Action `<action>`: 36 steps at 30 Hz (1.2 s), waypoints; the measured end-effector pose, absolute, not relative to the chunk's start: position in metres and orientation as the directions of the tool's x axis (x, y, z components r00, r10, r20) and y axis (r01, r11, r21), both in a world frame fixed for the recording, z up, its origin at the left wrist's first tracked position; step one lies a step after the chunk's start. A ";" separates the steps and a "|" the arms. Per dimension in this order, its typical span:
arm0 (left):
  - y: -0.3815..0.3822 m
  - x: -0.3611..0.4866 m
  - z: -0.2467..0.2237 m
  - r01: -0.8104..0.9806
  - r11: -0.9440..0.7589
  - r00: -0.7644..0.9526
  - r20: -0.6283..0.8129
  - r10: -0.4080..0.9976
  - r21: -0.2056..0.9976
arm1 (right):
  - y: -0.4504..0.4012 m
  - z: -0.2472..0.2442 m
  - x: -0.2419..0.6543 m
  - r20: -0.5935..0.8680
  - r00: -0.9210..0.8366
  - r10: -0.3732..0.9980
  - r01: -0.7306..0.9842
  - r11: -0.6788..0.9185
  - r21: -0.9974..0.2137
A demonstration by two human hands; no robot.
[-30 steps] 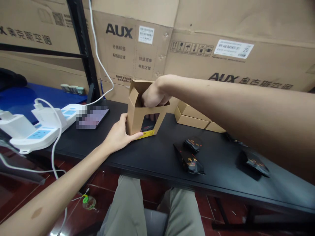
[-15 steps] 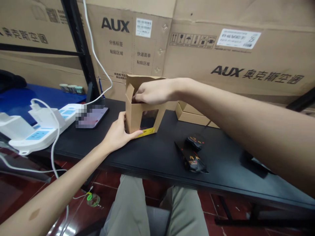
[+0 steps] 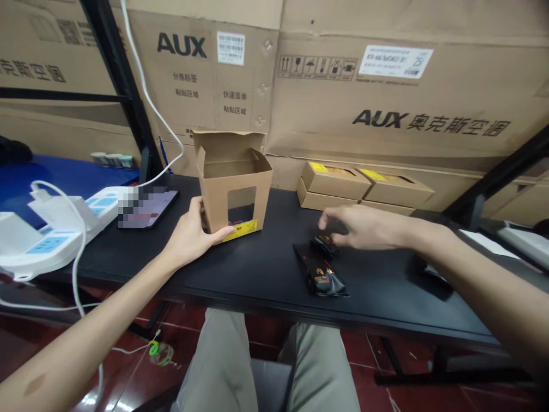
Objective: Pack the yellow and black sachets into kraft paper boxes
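Observation:
A brown kraft box point(image 3: 215, 197) with a window and a yellow label stands upright on the black table, its top flaps open. My left hand point(image 3: 191, 232) grips its lower left side, thumb across the front near the label. Something dark shows low behind the window. To the right, two black packets with gold and red print lie together: a smaller packet point(image 3: 325, 245) behind and a larger packet point(image 3: 328, 281) in front. My right hand point(image 3: 358, 226) hovers at the smaller packet, thumb and fingers apart. Whether the fingertips touch it I cannot tell.
Closed kraft boxes with yellow labels point(image 3: 337, 177) are stacked at the back. Left of the open box lie a phone point(image 3: 150, 210) and a white power strip point(image 3: 64, 237) with cables. Large AUX cartons point(image 3: 317, 103) stand behind the table point(image 3: 257, 272). A dark object point(image 3: 433, 277) lies at right.
My right hand has come out of the box and moved right and down to the black packets. My left hand has stayed on the box. The view has shifted slightly.

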State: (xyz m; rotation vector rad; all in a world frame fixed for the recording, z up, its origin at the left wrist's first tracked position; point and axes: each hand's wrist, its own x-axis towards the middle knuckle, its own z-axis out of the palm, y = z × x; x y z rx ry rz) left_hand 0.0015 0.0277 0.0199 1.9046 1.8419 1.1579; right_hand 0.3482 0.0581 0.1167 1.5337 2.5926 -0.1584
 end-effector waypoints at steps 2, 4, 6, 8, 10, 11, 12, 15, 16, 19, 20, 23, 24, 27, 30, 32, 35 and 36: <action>0.028 0.002 0.021 0.738 -0.157 -0.123 0.360 0.925 0.656 | 0.061 0.102 0.369 -0.228 -0.461 0.858 0.887 0.448 -0.111; 0.028 0.003 0.022 0.749 -0.140 -0.134 0.356 0.925 0.647 | 0.063 0.091 0.382 -0.225 -0.481 0.848 0.875 0.447 -0.187; 0.028 0.004 0.024 0.750 -0.127 -0.146 0.349 0.926 0.649 | 0.066 0.082 0.388 -0.201 -0.480 0.854 0.872 0.439 -0.218; 0.027 0.006 0.026 0.743 -0.122 -0.154 0.345 0.926 0.658 | 0.070 0.075 0.388 -0.169 -0.478 0.862 0.868 0.434 -0.241; 0.026 0.007 0.027 0.739 -0.121 -0.154 0.341 0.927 0.663 | 0.076 0.067 0.384 -0.103 -0.484 0.869 0.856 0.445 -0.263; 0.026 0.007 0.027 0.739 -0.119 -0.155 0.339 0.928 0.663 | 0.079 0.062 0.381 -0.048 -0.488 0.871 0.847 0.460 -0.265; 0.026 0.007 0.027 0.740 -0.116 -0.155 0.337 0.929 0.662 | 0.081 0.056 0.378 0.024 -0.489 0.872 0.839 0.478 -0.260; 0.027 0.007 0.026 0.743 -0.116 -0.156 0.339 0.928 0.659 | 0.085 0.038 0.370 0.286 -0.445 0.848 0.815 0.516 -0.263; 0.027 0.007 0.026 0.744 -0.120 -0.154 0.343 0.927 0.658 | 0.085 0.032 0.368 0.363 -0.415 0.834 0.802 0.524 -0.287; 0.028 0.007 0.025 0.742 -0.133 -0.150 0.356 0.922 0.657 | 0.083 0.022 0.369 0.527 -0.265 0.808 0.738 0.522 -0.428; 0.028 0.007 0.025 0.743 -0.133 -0.151 0.359 0.921 0.655 | 0.082 0.020 0.371 0.540 -0.195 0.819 0.701 0.501 -0.507; 0.026 0.007 0.025 0.751 -0.123 -0.160 0.360 0.919 0.648 | 0.083 0.019 0.378 0.420 0.002 0.908 0.489 0.365 -0.792; 0.026 0.007 0.025 0.754 -0.120 -0.162 0.360 0.919 0.646 | 0.084 0.019 0.380 0.354 0.043 0.934 0.400 0.309 -0.863; 0.026 0.007 0.024 0.758 -0.120 -0.162 0.364 0.917 0.641 | 0.085 0.021 0.382 0.241 0.104 0.965 0.257 0.208 -0.944; 0.028 0.006 0.022 0.764 -0.134 -0.150 0.376 0.915 0.631 | 0.083 0.025 0.381 0.306 0.117 0.945 0.455 0.223 -0.862; 0.029 0.005 0.020 0.765 -0.148 -0.139 0.384 0.913 0.627 | 0.081 0.028 0.380 0.388 0.095 0.917 0.655 0.236 -0.718; 0.030 0.004 0.019 0.758 -0.165 -0.131 0.396 0.909 0.631 | 0.078 0.028 0.380 0.446 0.008 0.895 0.783 0.272 -0.559; 0.029 0.004 0.020 0.757 -0.166 -0.134 0.398 0.908 0.632 | 0.077 0.028 0.379 0.462 -0.037 0.886 0.791 0.308 -0.528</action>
